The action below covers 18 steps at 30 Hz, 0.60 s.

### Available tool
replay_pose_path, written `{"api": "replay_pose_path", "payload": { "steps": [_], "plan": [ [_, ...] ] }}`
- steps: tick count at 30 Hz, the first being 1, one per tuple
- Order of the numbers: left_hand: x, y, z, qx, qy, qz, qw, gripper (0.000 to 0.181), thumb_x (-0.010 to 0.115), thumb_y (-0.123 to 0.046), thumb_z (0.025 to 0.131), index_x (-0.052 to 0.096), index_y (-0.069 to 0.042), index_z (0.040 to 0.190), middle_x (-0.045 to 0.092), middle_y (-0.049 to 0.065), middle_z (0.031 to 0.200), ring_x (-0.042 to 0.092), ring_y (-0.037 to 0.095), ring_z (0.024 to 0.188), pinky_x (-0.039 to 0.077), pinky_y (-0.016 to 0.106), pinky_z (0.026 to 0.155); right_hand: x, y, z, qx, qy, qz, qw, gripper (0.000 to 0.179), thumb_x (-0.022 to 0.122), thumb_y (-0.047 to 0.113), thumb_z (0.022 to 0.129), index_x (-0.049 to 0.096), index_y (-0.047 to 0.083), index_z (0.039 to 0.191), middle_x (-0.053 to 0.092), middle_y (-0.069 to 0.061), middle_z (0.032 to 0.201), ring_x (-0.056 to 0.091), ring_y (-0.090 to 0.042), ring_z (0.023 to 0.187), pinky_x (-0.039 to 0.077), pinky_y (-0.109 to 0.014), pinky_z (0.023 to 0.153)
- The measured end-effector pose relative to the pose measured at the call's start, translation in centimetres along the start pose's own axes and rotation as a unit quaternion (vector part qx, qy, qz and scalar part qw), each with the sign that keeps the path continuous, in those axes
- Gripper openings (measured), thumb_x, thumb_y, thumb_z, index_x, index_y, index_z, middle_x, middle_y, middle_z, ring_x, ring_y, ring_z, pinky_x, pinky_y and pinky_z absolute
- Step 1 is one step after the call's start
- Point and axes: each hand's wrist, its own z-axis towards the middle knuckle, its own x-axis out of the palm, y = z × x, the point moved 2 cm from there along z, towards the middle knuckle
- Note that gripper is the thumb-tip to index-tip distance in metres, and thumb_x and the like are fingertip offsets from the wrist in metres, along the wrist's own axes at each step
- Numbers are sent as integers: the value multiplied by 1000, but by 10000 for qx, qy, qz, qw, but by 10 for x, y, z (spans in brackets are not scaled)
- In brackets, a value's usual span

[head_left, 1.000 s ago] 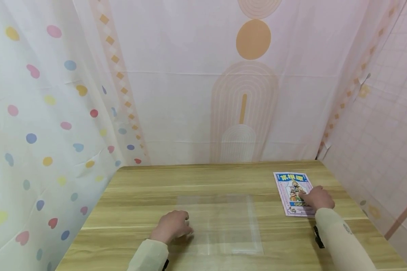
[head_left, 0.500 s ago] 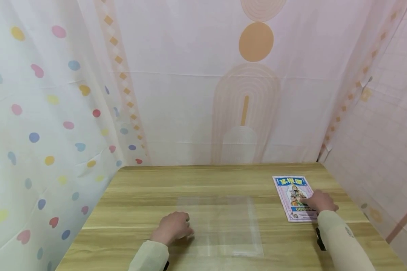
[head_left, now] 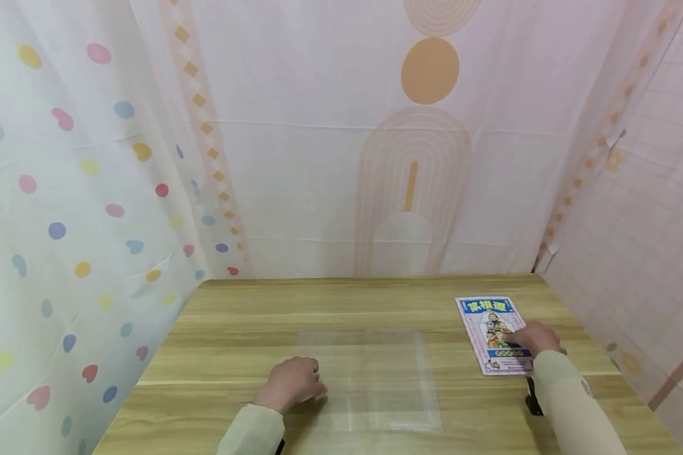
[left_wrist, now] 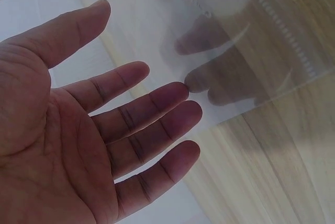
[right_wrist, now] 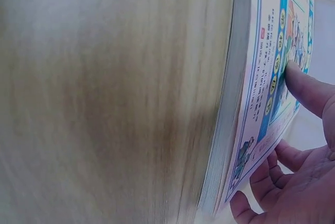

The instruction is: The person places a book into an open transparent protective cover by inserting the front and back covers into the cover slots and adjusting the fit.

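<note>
1. Landmark: the clear plastic sheet (head_left: 378, 379), lying flat on the wooden table (head_left: 250, 303) in front of the person.
2. Item located: the illustrated book (head_left: 492, 325) lies on the table to the right of the sheet, apart from it and a little farther from the person. Its cover faces up.
3. Right hand (head_left: 537, 337): positioned at the book, right of the sheet. The wrist view shows the thumb pressed on the cover and the fingers curled in at the book's side; the grip is a pinch on that edge. Whether the gripped edge stands clear of the table cannot be told.
4. Left hand (head_left: 293, 379): at the sheet's left edge, palm bare and fingers loosely spread, grasping nothing. Contact between fingertips and sheet cannot be confirmed.
5. Step in hand, as judged: securing the book, with the left hand waiting at the sheet.
6. Next move, as judged: it calls for a firm hold on the book's edge before any lift, and for the left fingertips to find the sheet's thin margin without creasing it.
</note>
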Motion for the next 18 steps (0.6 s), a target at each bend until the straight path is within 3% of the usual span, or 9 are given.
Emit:
{"api": "replay_pose_path", "payload": {
  "steps": [13,18],
  "plan": [
    [-3,1,-1,87,-222,76,9997,38,77,-26,82,69,0,107,70,17,103,65,38,95,53,53,81,2,4,0,149,-39,236,9996,52,75,25,84,56,-16,109,56,-30,98,49,-44,95,33,-66,91],
    [-3,1,0,83,-188,55,9998,39,78,-28,83,69,0,109,70,17,105,65,39,97,52,53,82,2,5,1,131,-175,66,9997,44,65,20,90,56,-18,109,56,-31,99,48,-46,96,30,-69,95]
  ]
}}
